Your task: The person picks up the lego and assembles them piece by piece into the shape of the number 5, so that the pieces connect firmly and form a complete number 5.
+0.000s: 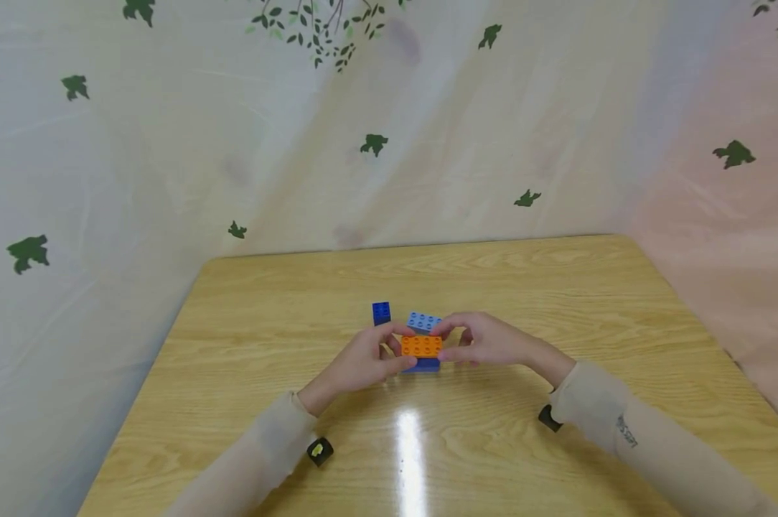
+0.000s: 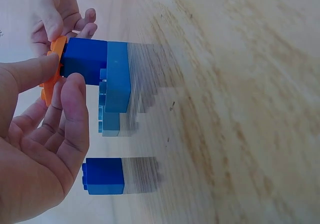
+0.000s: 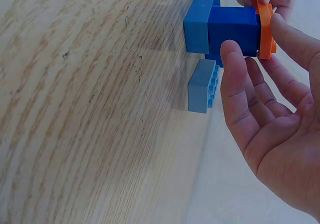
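Soft, even, moderately bright light fills the head view, with a white streak of glare on the glossy tabletop and only faint shadows, while both wrist views look hazier, soft in detail and washed out pale toward one side.

Cream sleeves, dark lettering, black wrist cameras

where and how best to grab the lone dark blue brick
Probably pinch the dark blue brick by opposite side walls below its studs, coming from the left: it stands studs up, that side looks unobstructed, and the left hand crosses in front.
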Demonstrator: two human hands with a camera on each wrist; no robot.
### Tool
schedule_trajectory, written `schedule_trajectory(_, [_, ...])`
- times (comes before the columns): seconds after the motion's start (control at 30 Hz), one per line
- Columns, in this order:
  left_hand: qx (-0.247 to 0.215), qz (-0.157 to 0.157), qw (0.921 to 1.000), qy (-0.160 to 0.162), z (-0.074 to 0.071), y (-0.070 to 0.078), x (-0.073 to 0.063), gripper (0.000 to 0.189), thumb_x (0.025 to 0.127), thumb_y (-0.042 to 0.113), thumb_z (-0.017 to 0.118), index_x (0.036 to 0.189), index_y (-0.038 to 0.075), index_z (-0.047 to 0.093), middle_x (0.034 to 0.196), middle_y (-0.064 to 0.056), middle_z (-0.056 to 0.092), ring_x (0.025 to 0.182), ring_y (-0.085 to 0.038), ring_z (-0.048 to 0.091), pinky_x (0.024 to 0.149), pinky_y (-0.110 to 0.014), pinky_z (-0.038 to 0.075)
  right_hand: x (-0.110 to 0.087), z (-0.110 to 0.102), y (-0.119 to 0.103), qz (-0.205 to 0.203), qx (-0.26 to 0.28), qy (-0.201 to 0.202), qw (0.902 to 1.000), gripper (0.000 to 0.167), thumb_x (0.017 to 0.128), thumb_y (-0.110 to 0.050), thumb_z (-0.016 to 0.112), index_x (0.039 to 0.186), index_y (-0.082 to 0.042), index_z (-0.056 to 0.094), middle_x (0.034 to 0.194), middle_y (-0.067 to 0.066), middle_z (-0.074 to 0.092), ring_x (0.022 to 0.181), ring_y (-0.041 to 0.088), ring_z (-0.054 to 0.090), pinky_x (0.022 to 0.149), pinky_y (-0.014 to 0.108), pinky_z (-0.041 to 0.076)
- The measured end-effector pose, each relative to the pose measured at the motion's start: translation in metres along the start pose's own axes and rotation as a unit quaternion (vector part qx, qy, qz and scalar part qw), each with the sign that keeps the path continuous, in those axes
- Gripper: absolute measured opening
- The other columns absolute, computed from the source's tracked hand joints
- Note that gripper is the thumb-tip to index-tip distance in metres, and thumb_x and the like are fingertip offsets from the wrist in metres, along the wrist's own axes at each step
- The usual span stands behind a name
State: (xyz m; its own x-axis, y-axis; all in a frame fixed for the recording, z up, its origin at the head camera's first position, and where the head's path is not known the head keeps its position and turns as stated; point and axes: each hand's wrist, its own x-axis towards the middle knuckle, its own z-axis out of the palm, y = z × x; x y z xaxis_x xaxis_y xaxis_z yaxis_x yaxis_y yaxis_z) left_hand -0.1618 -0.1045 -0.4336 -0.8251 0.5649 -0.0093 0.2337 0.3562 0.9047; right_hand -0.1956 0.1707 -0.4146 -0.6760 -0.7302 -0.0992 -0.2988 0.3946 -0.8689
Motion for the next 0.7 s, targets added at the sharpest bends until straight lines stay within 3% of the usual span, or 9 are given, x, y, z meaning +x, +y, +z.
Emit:
schedule_trajectory(0.57, [-0.007, 0.0, 1.0, -0.007, -0.0039, 0.0026, -0.0008, 0.039, 0.096, 0.017, 0.073, 0.131, 0.008, 0.059, 0.09, -0.007, 0.063, 0.052, -0.018, 0.057, 0.045, -0.024, 0.049, 0.0029, 0.0002, 0.0021, 0.018, 0.007, -0.005, 0.9998, 0.036, 0.095, -0.023, 0.074, 0.126, -0.007, 0.066, 0.128, 0.012, 0.063, 0.081, 0.037, 0.068, 0.066, 0.05, 0.06])
schedule_trajectory(0.7, [-0.01, -0.002, 0.9999, -0.009, -0.0053, 0.0021, -0.0005, 0.039, 0.096, 0.016, 0.073, 0.132, 0.007, 0.058, 0.091, -0.007, 0.063, 0.053, -0.023, 0.058, 0.046, -0.028, 0.051, 0.0043, 0.0001, 0.0022, 0.018, 0.007, -0.006, 0.9998, 0.035, 0.095, -0.023, 0.075, 0.125, -0.008, 0.066, 0.127, 0.011, 0.064, 0.08, 0.037, 0.067, 0.065, 0.049, 0.06])
